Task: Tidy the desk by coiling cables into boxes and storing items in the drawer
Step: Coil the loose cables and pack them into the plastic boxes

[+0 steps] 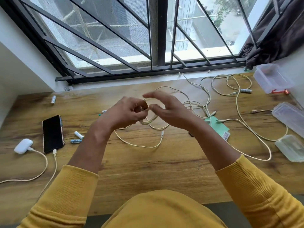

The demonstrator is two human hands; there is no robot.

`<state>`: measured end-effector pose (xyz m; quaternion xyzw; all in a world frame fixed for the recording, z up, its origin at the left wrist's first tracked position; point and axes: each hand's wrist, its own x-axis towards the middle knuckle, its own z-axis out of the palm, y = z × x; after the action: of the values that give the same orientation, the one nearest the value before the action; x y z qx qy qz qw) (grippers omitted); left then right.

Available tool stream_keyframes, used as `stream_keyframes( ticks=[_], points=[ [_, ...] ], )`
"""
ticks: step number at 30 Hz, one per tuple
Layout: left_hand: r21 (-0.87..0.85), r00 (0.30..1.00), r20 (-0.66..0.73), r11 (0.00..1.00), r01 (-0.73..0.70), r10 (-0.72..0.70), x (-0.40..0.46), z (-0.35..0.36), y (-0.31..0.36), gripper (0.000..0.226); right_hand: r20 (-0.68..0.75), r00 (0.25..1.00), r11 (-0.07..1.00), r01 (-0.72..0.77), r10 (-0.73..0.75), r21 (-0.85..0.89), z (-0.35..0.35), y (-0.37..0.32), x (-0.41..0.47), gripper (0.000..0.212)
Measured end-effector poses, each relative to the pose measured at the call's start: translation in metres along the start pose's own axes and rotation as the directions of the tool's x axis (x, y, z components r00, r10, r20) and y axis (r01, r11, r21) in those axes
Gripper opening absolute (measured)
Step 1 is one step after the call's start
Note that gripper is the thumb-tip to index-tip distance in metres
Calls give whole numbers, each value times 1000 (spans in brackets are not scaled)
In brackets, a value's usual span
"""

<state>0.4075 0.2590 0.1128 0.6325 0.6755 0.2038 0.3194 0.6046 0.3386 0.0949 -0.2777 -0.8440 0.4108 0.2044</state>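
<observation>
Earbud case (23,146): white, at the far left of the bench (148,170), with a pale cable plugged into its right end.
Phone (52,134): dark screen up, just right of the case, a second pale cable plugged into its near end.
Batteries: one (53,99) lies far back on the left near the window ledge; two more (77,138) lie just right of the phone, close together.
Left hand (126,111): raised above mid-bench, fingers curled around a small coil (148,120) of pale cable, gripping its loops.
Coil: held in the air between the two hands; a loose tail (139,144) hangs from it and runs in an arc over the bench to a plug near the centre.
Right hand (166,111): just right of the coil, thumb tip meeting the left hand at the loops, the other fingers extended and spread above; whether the thumb pinches the cable cannot be told.
Loose cables (230,84): several pale cables lie tangled and looped across the right half of the bench.
Green card (217,124): flat, right of the right wrist, cable ends lying across it.
Boxes: one clear box (273,78) stands at the back right; two more (289,116) and (291,148) lie along the right edge, a cable passing under the nearest.
Sleeves (65,195): yellow, covering both forearms.
</observation>
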Motion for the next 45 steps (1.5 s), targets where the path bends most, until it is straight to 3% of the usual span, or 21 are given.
stream_keyframes(
  ticks=[3, 7, 9, 12, 18, 20, 22, 26, 30, 33, 37, 39, 42, 45],
  points=[
    [-79, 996, 86, 997, 1, 5, -1, -3, 2, 12, 167, 986, 995, 0, 17, -104, 0, -4, -1, 21],
    [-338, 988, 150, 937, 87, -38, -3, 2, -1, 13, 125, 992, 994, -14, 28, -111, 3, -2, -5, 24],
    [-540, 972, 214, 818, 197, -93, -5, 8, 1, 22, 92, 996, 992, -6, 17, -124, 5, 0, -6, 27],
    [-767, 947, 295, 559, 314, -127, -9, 12, 2, 26, -1, 999, 991, -32, 32, -130, 11, 7, -6, 26],
    [-942, 946, 315, 100, 321, -72, -14, 22, -2, 12, -241, 970, 994, -53, 28, -97, 22, 8, -5, 21],
    [-949, 943, 310, 25, 315, -120, -13, 23, 1, 9, -302, 953, 995, -50, 21, -86, 23, 7, -5, 21],
    [-949, 940, 274, 98, 298, -202, -13, 24, 4, 9, -360, 933, 996, -29, -3, -83, 24, 5, -6, 22],
    [-926, 952, 182, 282, 250, -245, -13, 31, 4, 32, -455, 891, 997, -33, -4, -72, 29, 2, -4, 23],
    [-871, 967, -13, 478, 114, -254, -12, 44, 17, 19, -524, 847, 995, -100, 92, 12, 39, -2, -3, 23],
    [-872, 927, -177, 490, 8, -331, -4, 56, 27, 23, -559, 816, 988, -140, 148, 57, 47, -6, -5, 20],
    [-873, 862, -291, 485, -61, -416, 4, 65, 29, 28, -502, 830, 963, -147, 245, 227, 49, -13, -7, 23],
    [-826, 844, -369, 553, -107, -388, 5, 69, 27, 27, -442, 822, 883, -148, 360, 445, 45, -18, -6, 27],
    [-726, 815, -491, 662, -187, -308, 4, 74, 27, 24, -313, 759, 622, -152, 571, 768, 36, -26, -2, 32],
    [-612, 782, -590, 743, -271, -200, -1, 76, 30, 21, -232, 712, 478, -164, 663, 863, 32, -24, 1, 22]
  ],
)
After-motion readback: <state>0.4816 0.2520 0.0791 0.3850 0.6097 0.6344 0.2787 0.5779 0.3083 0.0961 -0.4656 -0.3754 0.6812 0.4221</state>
